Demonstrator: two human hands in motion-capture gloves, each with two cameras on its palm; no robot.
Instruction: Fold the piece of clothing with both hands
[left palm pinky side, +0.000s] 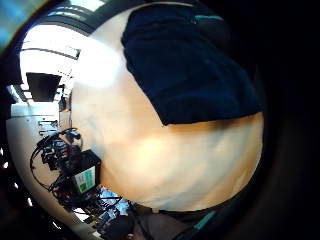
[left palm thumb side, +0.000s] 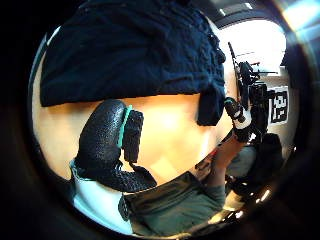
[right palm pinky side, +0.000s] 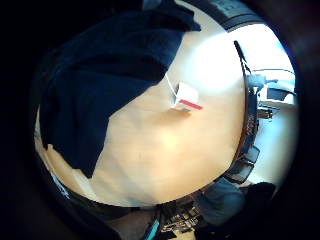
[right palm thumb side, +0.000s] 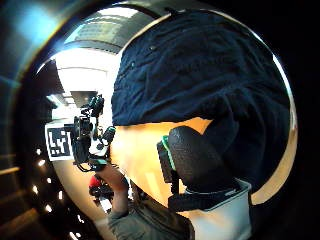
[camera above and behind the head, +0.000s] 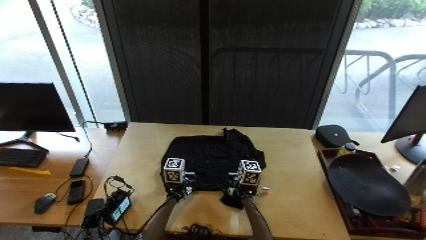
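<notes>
Both hands are hovering at the near hem of the one dark garment (camera above and behind the head: 213, 161) lying spread on the wooden table (camera above and behind the head: 293, 200). Left hand (camera above and behind the head: 177, 191) and right hand (camera above and behind the head: 241, 192) sit equally close, cloth stretching away from them. Whether fingers are pinching the hem, I cannot tell.
</notes>
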